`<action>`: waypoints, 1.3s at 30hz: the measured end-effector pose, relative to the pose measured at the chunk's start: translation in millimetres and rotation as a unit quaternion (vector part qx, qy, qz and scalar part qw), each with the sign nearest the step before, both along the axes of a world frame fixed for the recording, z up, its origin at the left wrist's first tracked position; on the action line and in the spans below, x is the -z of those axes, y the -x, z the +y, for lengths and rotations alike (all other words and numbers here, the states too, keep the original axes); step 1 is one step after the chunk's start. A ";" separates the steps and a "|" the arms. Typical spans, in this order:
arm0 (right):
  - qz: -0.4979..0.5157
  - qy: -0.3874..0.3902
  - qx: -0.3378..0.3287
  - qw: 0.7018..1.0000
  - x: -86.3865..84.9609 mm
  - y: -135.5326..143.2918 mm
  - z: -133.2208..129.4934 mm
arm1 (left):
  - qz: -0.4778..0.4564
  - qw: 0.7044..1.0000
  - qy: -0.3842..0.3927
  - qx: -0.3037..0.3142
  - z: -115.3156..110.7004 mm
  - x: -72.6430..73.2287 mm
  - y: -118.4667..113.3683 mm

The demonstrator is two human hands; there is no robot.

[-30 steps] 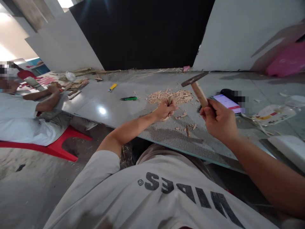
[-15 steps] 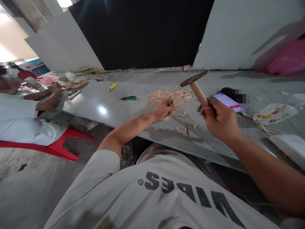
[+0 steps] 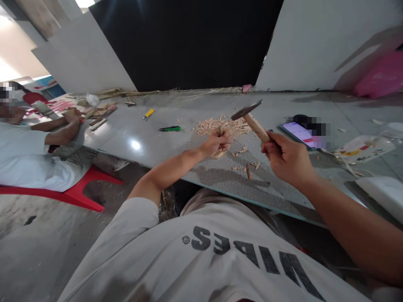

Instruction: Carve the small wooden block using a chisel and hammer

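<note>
My right hand (image 3: 289, 159) is closed round the wooden handle of a hammer (image 3: 248, 112), whose dark metal head is raised up and to the left. My left hand (image 3: 218, 142) is a fist near the table's front, wrapped round an upright wooden handle (image 3: 221, 129); only its top shows, and its lower end is hidden. Beneath that fist a pale piece of wood (image 3: 219, 154) partly shows. Behind it lies a heap of wood chips (image 3: 204, 126). A short brown stick (image 3: 248, 171) rests among loose chips to the right.
On the grey table (image 3: 176, 153) lie a green cutter (image 3: 170, 128), a yellow cutter (image 3: 149, 114) and a lit phone (image 3: 297, 134). Clear plastic packaging (image 3: 365, 149) and a white block (image 3: 382, 193) are at the right. A co-worker (image 3: 28, 151) sits at the left on a red stool (image 3: 90, 188).
The hammer has come left and slightly down, its head now closer to my left hand. My left fist has shifted slightly left, still round the wooden handle.
</note>
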State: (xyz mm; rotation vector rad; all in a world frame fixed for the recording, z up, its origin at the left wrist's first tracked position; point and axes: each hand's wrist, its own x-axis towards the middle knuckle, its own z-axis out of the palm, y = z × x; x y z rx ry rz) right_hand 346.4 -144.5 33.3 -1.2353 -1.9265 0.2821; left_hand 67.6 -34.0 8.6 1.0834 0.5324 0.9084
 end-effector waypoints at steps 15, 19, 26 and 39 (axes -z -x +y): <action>0.005 -0.023 0.023 0.999 -0.3 -1.7 -2.0 | 0.058 0.998 -0.008 -0.027 -9.9 -7.3 -7.8; -0.021 -0.007 0.006 1.000 -2.7 -1.0 0.9 | 0.077 0.997 -0.024 -0.019 -8.8 -8.6 -7.4; -0.024 -0.022 0.040 0.999 -12.9 -0.6 -6.7 | 0.082 0.994 -0.064 -0.009 -2.1 -1.5 -8.4; -0.069 -0.024 0.012 0.997 -10.3 3.7 -3.7 | 0.107 0.993 -0.050 0.004 -7.6 -3.8 -9.4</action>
